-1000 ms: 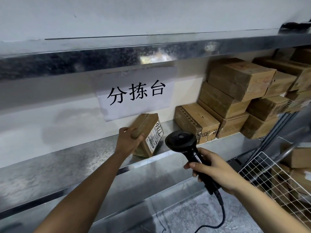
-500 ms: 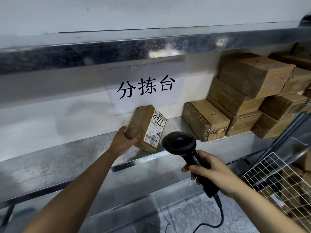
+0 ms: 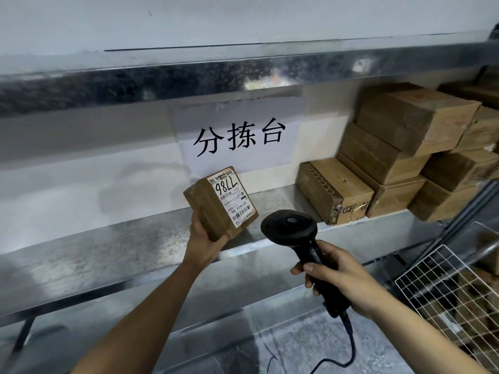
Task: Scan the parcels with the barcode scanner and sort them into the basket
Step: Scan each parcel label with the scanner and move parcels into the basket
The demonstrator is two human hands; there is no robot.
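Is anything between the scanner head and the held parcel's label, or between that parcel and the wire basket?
Nothing visible separates the barcode scanner from the label on the parcel the left hand holds. Toward the wire basket, the right hand gripping the scanner sits across the direct line in this view.

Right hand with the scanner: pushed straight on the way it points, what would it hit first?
Probably the labelled parcel that the left hand holds, just beyond the scanner in the right hand; depth is unclear, so it might pass beside it.
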